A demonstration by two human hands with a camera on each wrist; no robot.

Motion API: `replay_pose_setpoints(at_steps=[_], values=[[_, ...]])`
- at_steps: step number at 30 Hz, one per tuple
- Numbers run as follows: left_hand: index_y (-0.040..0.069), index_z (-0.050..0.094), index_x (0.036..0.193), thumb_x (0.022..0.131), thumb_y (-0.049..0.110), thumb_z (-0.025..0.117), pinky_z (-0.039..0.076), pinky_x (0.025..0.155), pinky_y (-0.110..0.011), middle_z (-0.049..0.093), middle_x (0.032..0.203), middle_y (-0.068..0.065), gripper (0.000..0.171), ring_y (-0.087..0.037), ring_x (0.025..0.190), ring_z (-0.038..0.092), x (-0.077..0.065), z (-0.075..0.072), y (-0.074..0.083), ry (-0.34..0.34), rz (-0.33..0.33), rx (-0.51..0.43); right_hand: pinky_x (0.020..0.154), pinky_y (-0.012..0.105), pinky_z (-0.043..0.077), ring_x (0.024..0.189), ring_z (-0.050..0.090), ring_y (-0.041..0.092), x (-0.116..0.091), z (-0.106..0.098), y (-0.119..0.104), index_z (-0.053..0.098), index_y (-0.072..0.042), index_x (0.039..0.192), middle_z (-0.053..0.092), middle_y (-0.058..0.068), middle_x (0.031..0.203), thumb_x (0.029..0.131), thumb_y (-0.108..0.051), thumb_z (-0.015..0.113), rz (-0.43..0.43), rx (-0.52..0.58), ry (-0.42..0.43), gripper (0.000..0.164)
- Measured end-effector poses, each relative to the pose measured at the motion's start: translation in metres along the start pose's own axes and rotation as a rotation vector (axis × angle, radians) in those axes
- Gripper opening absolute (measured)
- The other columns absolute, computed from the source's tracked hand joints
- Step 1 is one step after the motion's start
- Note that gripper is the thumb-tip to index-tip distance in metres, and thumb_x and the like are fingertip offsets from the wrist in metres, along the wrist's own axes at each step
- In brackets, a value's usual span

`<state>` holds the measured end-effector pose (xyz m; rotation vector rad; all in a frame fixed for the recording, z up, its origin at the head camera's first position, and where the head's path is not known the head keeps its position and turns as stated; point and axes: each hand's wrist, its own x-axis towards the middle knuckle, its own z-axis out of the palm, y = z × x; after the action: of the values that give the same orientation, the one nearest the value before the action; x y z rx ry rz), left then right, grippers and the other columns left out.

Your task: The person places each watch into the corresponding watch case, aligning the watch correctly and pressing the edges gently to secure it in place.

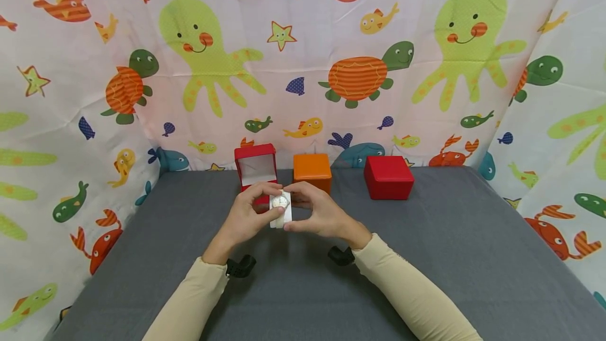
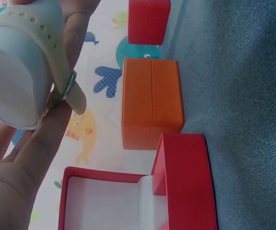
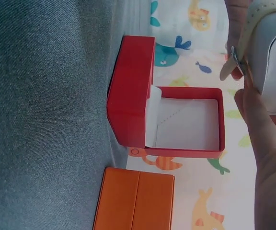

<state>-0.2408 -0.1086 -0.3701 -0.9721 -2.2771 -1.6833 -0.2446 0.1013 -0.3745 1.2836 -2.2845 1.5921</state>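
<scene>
A wristwatch (image 1: 281, 202) with a pale cream strap is wrapped round a white cushion (image 2: 13, 84), held up above the table. My left hand (image 1: 248, 216) grips the cushion from the left, with the thumb across its front near the dial. From the other side my right hand (image 1: 324, 213) holds it between thumb and fingers. In the left wrist view the strap's holes and buckle (image 2: 71, 85) show on the cushion's underside. Just behind the hands stands an open red box (image 1: 256, 149) with a white lining; the hands partly cover it in the head view.
An orange box (image 1: 312, 166) stands closed to the right of the open one, and a closed red box (image 1: 389, 179) farther right. All stand at the back of the grey cloth-covered table (image 1: 284, 299), before a curtain (image 1: 303, 9) printed with sea animals.
</scene>
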Motion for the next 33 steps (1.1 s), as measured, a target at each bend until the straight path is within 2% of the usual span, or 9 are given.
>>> replay_pose_setpoints(at_steps=[2,6,13,18,22,25,29,31,33], values=[[-0.005,0.062,0.111,0.082,-0.003,0.071,0.054,0.082,-0.041,0.055,0.126,-0.02,0.031,-0.033,0.109,0.055,-0.001,0.0,0.009,-0.004,0.004,-0.004,0.094,0.043,0.047,0.109,0.058,0.028,0.0,0.0,-0.001,0.047,0.004,0.129,0.051,0.015,0.122,0.075,-0.002,0.08,-0.014,-0.013,0.006,0.063],[-0.005,0.061,0.111,0.082,-0.003,0.071,0.053,0.083,-0.045,0.055,0.127,-0.019,0.031,-0.032,0.111,0.054,-0.001,0.0,0.012,-0.003,0.011,-0.001,0.094,0.042,0.047,0.108,0.059,0.027,-0.001,0.0,-0.002,0.048,0.004,0.128,0.051,0.015,0.122,0.074,-0.001,0.081,-0.022,-0.035,0.021,0.064],[-0.006,0.061,0.109,0.082,-0.004,0.071,0.052,0.083,-0.048,0.052,0.127,-0.025,0.029,-0.034,0.108,0.053,-0.003,0.001,0.007,-0.003,0.003,-0.029,0.091,0.044,0.049,0.107,0.061,0.03,-0.001,0.002,0.009,0.048,0.005,0.129,0.054,0.016,0.122,0.074,-0.001,0.08,-0.002,-0.036,0.022,0.065],[-0.007,0.061,0.107,0.081,-0.007,0.071,0.052,0.083,-0.05,0.052,0.126,-0.026,0.028,-0.034,0.107,0.054,-0.002,0.002,0.004,-0.009,0.001,-0.051,0.091,0.036,0.05,0.107,0.062,0.022,-0.002,0.002,0.032,0.049,-0.005,0.131,0.056,0.007,0.123,0.075,-0.009,0.082,0.034,-0.033,0.023,0.065],[-0.004,0.061,0.109,0.081,-0.004,0.071,0.052,0.083,-0.048,0.052,0.128,-0.023,0.029,-0.033,0.108,0.053,-0.001,0.003,-0.011,-0.017,-0.015,-0.05,0.092,0.032,0.049,0.108,0.061,0.018,-0.002,0.001,0.041,0.049,-0.011,0.132,0.055,0.002,0.124,0.076,-0.019,0.082,0.05,-0.012,0.006,0.065],[0.003,0.058,0.118,0.081,0.004,0.075,0.053,0.083,-0.046,0.05,0.132,-0.015,0.041,-0.032,0.11,0.051,0.0,0.0,-0.023,-0.046,-0.058,-0.009,0.093,0.033,0.048,0.11,0.06,0.018,-0.002,-0.001,0.042,0.048,-0.013,0.133,0.054,0.001,0.125,0.077,-0.022,0.081,0.071,-0.014,-0.005,0.065],[0.016,0.05,0.132,0.075,0.018,0.082,0.051,0.089,-0.046,0.046,0.135,-0.005,0.065,-0.031,0.117,0.046,-0.001,-0.007,-0.027,-0.105,-0.106,0.11,0.095,0.036,0.047,0.112,0.058,0.021,-0.003,-0.003,0.037,0.047,-0.01,0.134,0.054,0.004,0.126,0.077,-0.016,0.081,0.118,-0.037,0.001,0.066],[0.018,0.047,0.135,0.073,0.022,0.084,0.048,0.093,-0.047,0.045,0.136,-0.003,0.072,-0.032,0.12,0.044,-0.002,-0.01,-0.027,-0.132,-0.106,0.17,0.096,0.04,0.047,0.113,0.058,0.025,-0.002,-0.003,0.029,0.046,-0.006,0.134,0.053,0.008,0.127,0.077,-0.012,0.08,0.13,-0.037,-0.001,0.066],[0.017,0.048,0.134,0.072,0.021,0.085,0.046,0.095,-0.048,0.045,0.136,-0.003,0.073,-0.033,0.121,0.043,-0.001,-0.013,-0.028,-0.155,-0.092,0.207,0.097,0.044,0.045,0.113,0.057,0.03,-0.002,-0.003,0.021,0.045,-0.001,0.134,0.052,0.012,0.127,0.078,-0.008,0.079,0.134,-0.022,-0.008,0.066]])
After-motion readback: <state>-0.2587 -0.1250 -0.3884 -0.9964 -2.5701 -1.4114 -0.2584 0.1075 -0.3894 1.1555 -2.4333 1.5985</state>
